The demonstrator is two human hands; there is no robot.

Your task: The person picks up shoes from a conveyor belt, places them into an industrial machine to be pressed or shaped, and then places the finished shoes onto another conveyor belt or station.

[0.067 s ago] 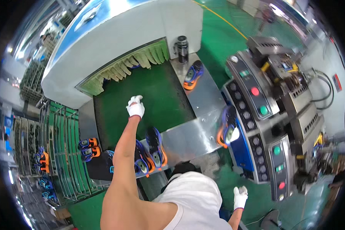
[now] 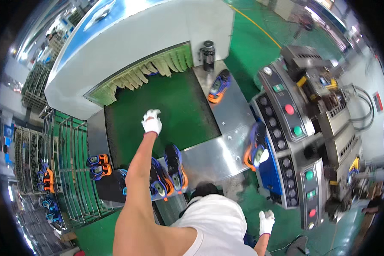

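— Green belt (image 2: 158, 102), that was what lay under the left hand (image 2: 152, 122). The hand, in a white glove, was stretched out over the conveyor with the fingers loosely spread and nothing between them.

— And the shoes?

— Nearest was a pair of blue-and-orange shoes (image 2: 168, 170) at the near end of the belt, side by side, soles down, against the steel table (image 2: 217, 153). They lay back toward the body from the palm, partly hidden by the forearm. Their long axes ran roughly along the belt's travel, toes away from the person and toward the tunnel's fringe curtain (image 2: 145, 70).

— Which hand was nearer to them?

— The left, clearly. The right hand (image 2: 266, 222), also gloved, hung low beside the hip, well apart from any shoe. Whether it was closed or slack I could not tell; it was small at the lower edge.

— Anything else on the table?

— One single shoe (image 2: 217, 86) lay farther up the steel strip to the right of the belt, near a dark cylindrical bottle (image 2: 208, 55). Another shoe (image 2: 255, 147) sat sole-up at the edge of a control panel (image 2: 286, 128) with red and green buttons. More shoes (image 2: 99, 165) rested on a wire rack (image 2: 68, 170) on the left.
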